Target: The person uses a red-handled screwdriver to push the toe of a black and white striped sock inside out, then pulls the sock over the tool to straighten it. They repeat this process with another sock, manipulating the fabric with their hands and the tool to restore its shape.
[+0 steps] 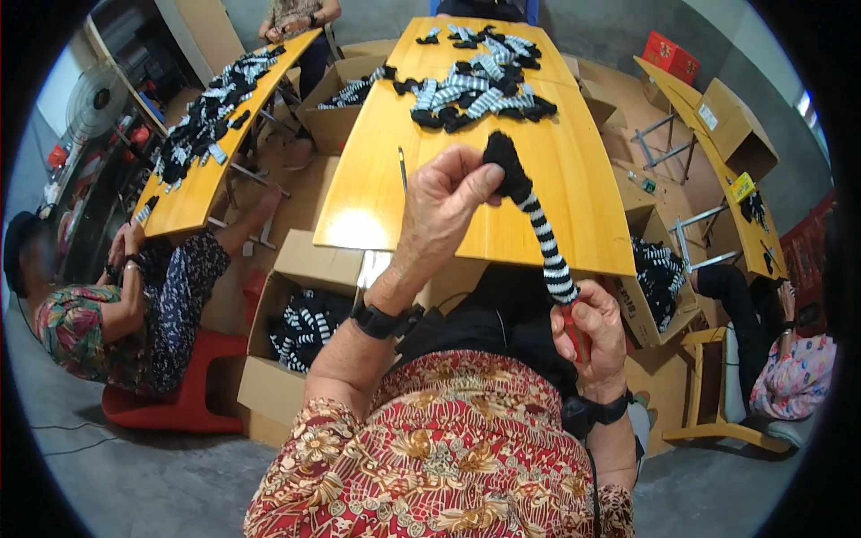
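Observation:
A narrow knitted sock (543, 238) in black and white stripes is stretched at a slant over the near edge of the table. Its plain black end is pinched between the thumb and fingers of my left hand (441, 193). Lower down, my right hand (599, 330) is closed round a red handle (574, 334) at the striped end. Any shaft of that tool is hidden, and I cannot tell whether it runs inside the knit. A slim dark pointed tool (403, 169) lies on the tabletop left of my left hand.
The yellow table (359, 193) bears a heap of striped socks (484, 85). Cardboard boxes of socks stand at my left (309, 327) and right (659, 278). A side table (184, 211) holds more socks; a person (126, 305) sits beside it. Another person (794, 377) sits at right.

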Demonstrator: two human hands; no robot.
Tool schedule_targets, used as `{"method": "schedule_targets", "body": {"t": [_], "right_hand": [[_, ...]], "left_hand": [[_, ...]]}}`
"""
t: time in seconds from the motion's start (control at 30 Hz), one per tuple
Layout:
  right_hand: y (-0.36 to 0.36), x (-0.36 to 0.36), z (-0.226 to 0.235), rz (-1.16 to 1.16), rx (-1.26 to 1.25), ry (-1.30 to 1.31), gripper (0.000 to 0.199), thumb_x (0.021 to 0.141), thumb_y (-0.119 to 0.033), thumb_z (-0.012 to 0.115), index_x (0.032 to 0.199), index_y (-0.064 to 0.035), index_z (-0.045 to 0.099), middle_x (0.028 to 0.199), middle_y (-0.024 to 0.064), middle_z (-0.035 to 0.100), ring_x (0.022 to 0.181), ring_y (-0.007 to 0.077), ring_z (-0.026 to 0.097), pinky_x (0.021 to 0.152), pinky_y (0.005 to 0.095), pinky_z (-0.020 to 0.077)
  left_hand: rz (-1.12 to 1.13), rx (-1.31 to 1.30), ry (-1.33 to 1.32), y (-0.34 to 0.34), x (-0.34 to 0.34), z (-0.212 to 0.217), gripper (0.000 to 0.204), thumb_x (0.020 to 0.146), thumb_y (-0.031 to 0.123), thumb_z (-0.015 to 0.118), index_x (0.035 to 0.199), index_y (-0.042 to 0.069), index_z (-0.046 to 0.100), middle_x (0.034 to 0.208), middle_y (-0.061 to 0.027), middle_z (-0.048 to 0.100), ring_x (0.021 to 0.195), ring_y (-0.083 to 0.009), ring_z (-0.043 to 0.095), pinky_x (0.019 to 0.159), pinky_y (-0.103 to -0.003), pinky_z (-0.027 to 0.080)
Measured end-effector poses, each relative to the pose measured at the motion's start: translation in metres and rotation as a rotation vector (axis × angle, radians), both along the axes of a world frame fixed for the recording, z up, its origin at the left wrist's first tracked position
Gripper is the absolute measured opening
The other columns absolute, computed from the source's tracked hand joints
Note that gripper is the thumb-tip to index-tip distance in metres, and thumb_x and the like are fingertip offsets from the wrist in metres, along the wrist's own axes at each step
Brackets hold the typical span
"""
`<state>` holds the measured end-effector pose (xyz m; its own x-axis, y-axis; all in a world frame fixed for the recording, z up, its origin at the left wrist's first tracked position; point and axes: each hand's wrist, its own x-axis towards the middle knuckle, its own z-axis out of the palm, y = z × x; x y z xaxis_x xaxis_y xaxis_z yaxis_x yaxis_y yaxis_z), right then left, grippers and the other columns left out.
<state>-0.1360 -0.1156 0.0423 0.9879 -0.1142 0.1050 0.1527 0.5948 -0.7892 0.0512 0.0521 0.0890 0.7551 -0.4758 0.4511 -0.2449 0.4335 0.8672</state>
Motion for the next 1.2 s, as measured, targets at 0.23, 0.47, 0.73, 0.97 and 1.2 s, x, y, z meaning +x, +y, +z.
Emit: {"method": "schedule_targets", "body": {"t": [0.23, 0.47, 0.73, 0.97, 1.2], "right_hand": [[0.028, 0.007, 0.014, -0.184, -0.184, -0.018, 0.018, 0.093, -0.009, 0.058, 0.107, 0.0020, 0.056, 0.078, 0.0127, 0.063, 0.051, 0.0112, 0.056, 0.043, 0.0211, 0.0435], [0.027, 0.004, 0.020, -0.245, -0.483, 0.010, 0.019, 0.093, -0.010, 0.057, 0.108, 0.0007, 0.056, 0.081, 0.0085, 0.063, 0.057, 0.0086, 0.056, 0.047, 0.0194, 0.0441], [0.025, 0.004, 0.025, -0.386, -0.972, -0.264, 0.038, 0.081, -0.004, 0.065, 0.117, 0.0029, 0.055, 0.100, 0.0105, 0.058, 0.085, 0.0168, 0.058, 0.074, 0.0287, 0.0497], [0.044, 0.009, 0.030, -0.718, -1.294, -0.313, 0.038, 0.075, 0.000, 0.067, 0.112, 0.0017, 0.057, 0.097, 0.0156, 0.058, 0.083, 0.0278, 0.060, 0.075, 0.0353, 0.0488], [0.038, 0.005, 0.023, -0.560, -1.125, -0.212, 0.038, 0.076, -0.002, 0.066, 0.113, 0.0022, 0.057, 0.098, 0.0138, 0.057, 0.085, 0.0229, 0.059, 0.076, 0.0329, 0.0483]], "left_hand": [[0.051, 0.038, -0.037, -0.009, -0.007, 0.002, 0.016, 0.094, 0.018, 0.061, 0.089, 0.003, 0.059, 0.076, 0.0023, 0.058, 0.069, -0.0054, 0.055, 0.065, -0.021, 0.047], [-0.008, -0.080, 0.011, -0.003, 0.005, -0.002, 0.013, 0.095, 0.018, 0.058, 0.096, 0.005, 0.059, 0.084, 0.0022, 0.061, 0.075, -0.0060, 0.058, 0.070, -0.022, 0.049], [-0.147, -0.248, 0.164, -0.006, 0.014, 0.000, 0.011, 0.097, 0.017, 0.056, 0.104, 0.010, 0.060, 0.093, 0.0018, 0.065, 0.081, -0.0061, 0.061, 0.071, -0.021, 0.050], [-0.149, -0.292, 0.160, -0.022, 0.004, -0.006, 0.011, 0.095, 0.017, 0.058, 0.096, 0.007, 0.059, 0.087, 0.0005, 0.064, 0.075, -0.0065, 0.058, 0.067, -0.021, 0.050], [-0.126, -0.251, 0.188, -0.011, 0.012, -0.016, 0.006, 0.096, 0.014, 0.055, 0.100, 0.010, 0.059, 0.091, -0.0002, 0.065, 0.078, -0.0075, 0.061, 0.067, -0.022, 0.052]]}}
